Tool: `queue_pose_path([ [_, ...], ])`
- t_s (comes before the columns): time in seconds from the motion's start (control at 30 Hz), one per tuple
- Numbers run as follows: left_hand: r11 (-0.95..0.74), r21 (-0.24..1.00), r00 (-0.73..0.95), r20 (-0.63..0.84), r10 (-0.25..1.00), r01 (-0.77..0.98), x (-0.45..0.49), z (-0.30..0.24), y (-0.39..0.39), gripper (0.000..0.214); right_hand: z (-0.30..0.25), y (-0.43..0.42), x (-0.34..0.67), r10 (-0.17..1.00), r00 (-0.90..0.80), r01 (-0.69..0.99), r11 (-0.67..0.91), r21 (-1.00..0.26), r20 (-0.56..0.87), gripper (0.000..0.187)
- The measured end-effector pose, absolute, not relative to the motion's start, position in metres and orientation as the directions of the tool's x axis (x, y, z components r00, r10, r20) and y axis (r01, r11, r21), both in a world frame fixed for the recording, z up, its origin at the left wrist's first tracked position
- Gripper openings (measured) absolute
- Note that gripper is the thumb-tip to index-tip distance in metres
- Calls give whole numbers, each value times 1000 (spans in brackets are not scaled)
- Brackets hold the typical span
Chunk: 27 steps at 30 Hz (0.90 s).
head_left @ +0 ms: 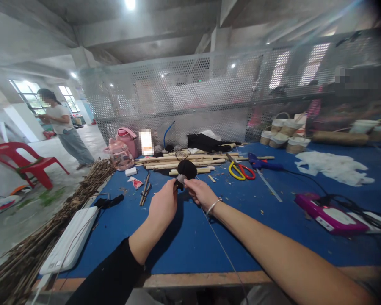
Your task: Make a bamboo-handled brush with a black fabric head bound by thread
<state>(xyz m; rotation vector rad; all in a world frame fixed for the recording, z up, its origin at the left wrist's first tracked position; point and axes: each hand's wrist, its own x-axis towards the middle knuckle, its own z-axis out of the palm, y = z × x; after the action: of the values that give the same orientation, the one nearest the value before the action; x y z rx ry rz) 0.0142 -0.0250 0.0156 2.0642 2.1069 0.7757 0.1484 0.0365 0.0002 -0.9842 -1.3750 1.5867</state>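
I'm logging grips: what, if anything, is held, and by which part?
The left hand and right hand pinch a small dark piece by its sides; its identity is unclear.

No text, brand or number readable: marks on the small red-and-white wrapper (135,182) lying on the flat blue tabletop (190,243) too small, those at the near end of the long white rectangular power bank (73,239) too blurred to make out.

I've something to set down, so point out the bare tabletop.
Blue tabletop shows bare between the white device and left forearm, and between right forearm and purple box, bar small scraps. The back is crowded: sticks, scissors, glue gun.
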Motion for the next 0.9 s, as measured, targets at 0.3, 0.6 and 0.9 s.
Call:
queue_pose_path([
  [0.3, -62, 334, -50, 318, 947, 941, 11, 19, -24, 30, 15, 36, 157, 935, -352, -362, -189, -913, -55, 33],
  [0.6, -260, 763, -102, 391, 915, 592, 2, 9, -10, 28, 8, 35, 150, 904, -419, -288, -224, -931, -88, 41],
  [0.9, 78, 997, 195, -75, 978, -7, -2, 18, -8, 32, 5, 46, 163, 752, -642, -242, -383, -891, -149, 44],
])
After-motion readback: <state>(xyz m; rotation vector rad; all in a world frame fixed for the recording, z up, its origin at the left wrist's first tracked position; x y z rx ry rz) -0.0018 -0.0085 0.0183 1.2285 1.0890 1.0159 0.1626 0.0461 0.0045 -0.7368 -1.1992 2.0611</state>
